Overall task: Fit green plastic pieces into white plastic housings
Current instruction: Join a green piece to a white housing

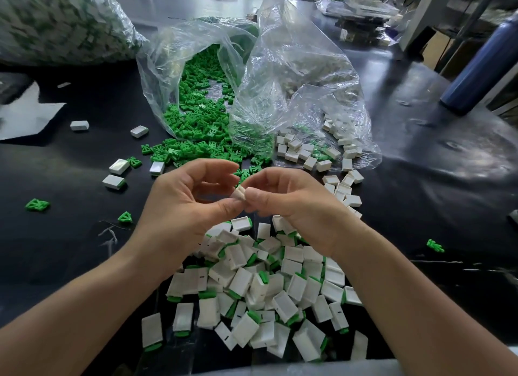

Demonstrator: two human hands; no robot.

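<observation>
Left hand (190,196), right hand (283,204) both pinch white housing (240,193) directly above finished pile (252,291), so done units likely just drop. Green pieces (201,115) beyond pile, within reach.

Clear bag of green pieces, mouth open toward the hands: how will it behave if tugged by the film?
Likely floppy: the clear bag is thin, crumpled film sagging over its load, so a grip would probably gather slack first. Its mouth lies open on the black table with green pieces spilled out, so a tug would likely shed more.
</observation>
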